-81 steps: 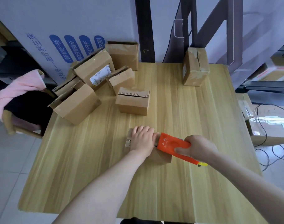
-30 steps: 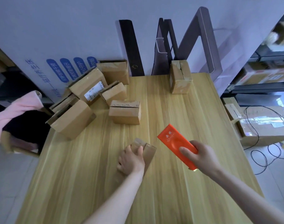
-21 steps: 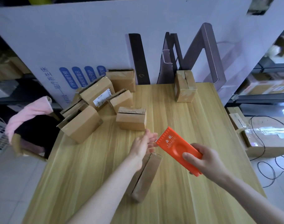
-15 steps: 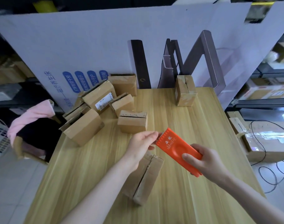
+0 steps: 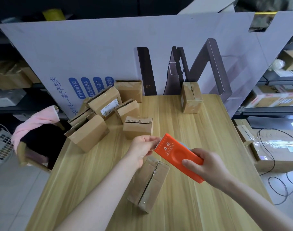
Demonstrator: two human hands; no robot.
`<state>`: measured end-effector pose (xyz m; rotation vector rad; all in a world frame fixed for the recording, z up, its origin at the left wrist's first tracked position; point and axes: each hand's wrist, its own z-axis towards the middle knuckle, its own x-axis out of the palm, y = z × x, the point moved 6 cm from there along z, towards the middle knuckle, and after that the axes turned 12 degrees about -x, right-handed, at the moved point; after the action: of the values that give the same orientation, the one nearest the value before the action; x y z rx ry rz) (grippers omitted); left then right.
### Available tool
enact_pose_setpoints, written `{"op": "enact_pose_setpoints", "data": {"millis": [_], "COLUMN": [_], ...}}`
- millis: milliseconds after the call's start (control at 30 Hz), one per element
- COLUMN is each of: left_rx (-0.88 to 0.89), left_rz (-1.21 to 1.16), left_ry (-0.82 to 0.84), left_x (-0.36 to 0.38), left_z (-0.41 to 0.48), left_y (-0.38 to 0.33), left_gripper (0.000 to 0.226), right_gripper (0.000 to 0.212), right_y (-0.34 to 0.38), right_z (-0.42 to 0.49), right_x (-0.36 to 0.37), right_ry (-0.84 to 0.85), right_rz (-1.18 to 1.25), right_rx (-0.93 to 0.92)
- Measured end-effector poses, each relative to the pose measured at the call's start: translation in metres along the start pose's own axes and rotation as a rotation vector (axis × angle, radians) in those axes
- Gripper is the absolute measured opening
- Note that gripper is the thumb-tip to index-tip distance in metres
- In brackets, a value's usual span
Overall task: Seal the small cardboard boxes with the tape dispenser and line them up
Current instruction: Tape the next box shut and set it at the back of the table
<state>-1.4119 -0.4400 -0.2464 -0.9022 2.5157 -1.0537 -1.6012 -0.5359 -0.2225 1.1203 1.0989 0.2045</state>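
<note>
Tape dispenser (image 5: pixel 177 154), orange, held in the air over the desk (image 5: pixel 200 205). Right hand (image 5: pixel 207 165): fingers curled round its near end, thumb on the top face. Left hand (image 5: pixel 142 150): thumb and fingers pinch at its toothed far edge; tape itself not discernible. Just below, taped box (image 5: pixel 149 182) lies on the desk. Loose boxes (image 5: pixel 92 130) piled far left; one sealed box (image 5: pixel 191 97) far right.

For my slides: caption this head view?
Right hand holds the orange tape dispenser while the left hand pinches its toothed end near a box.
</note>
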Motion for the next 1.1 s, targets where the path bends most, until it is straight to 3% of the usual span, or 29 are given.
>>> {"op": "enact_pose_setpoints", "data": {"millis": [367, 633, 1100], "left_rx": [0.035, 0.005, -0.069], "left_rz": [0.007, -0.012, 0.217], "left_ry": [-0.201, -0.346, -0.442], "left_x": [-0.029, -0.060, -0.047], "left_z": [0.026, 0.051, 0.108], "left_y": [-0.006, 0.014, 0.077], "left_gripper": [0.021, 0.020, 0.017], "right_gripper": [0.025, 0.020, 0.043], "right_y": [0.009, -0.033, -0.089], "right_z": [-0.001, -0.026, -0.010], "right_x": [-0.009, -0.035, 0.020], "right_ry": [0.081, 0.109, 0.261], "right_rz": [-0.237, -0.214, -0.536], "right_rx": [0.084, 0.185, 0.407]}}
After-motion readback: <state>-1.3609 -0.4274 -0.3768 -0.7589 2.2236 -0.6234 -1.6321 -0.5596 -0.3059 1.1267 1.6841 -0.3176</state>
